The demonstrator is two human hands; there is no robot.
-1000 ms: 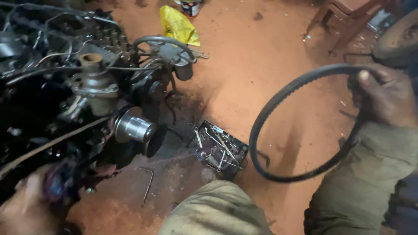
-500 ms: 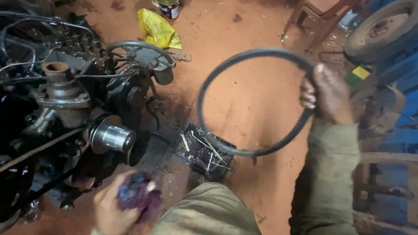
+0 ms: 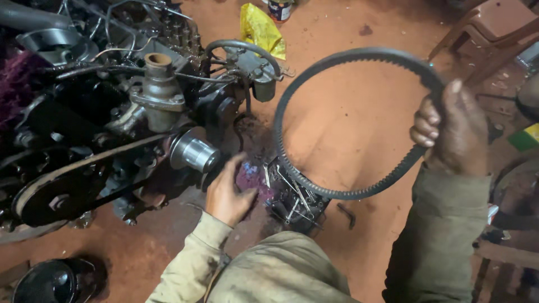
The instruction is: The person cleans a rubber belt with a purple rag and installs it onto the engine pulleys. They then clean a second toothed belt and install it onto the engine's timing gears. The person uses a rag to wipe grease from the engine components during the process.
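right hand (image 3: 457,132) fingers clamp belt (image 3: 314,78) loop upright — left hand (image 3: 227,193) pinches rag (image 3: 250,178)

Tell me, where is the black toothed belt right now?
The belt hangs from the raised right hand, right of the engine, above the tool tray.

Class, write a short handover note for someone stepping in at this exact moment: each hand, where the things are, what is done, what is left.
Right hand: raised, gripping the toothed rubber belt, which hangs free as an open loop over the dirt floor.
Left hand: holds a purple rag beside the engine's bare metal pulley.
Tray of tools sits below the belt.
Done: belt in hand, off the engine.
Left: belt is not on any pulley yet.
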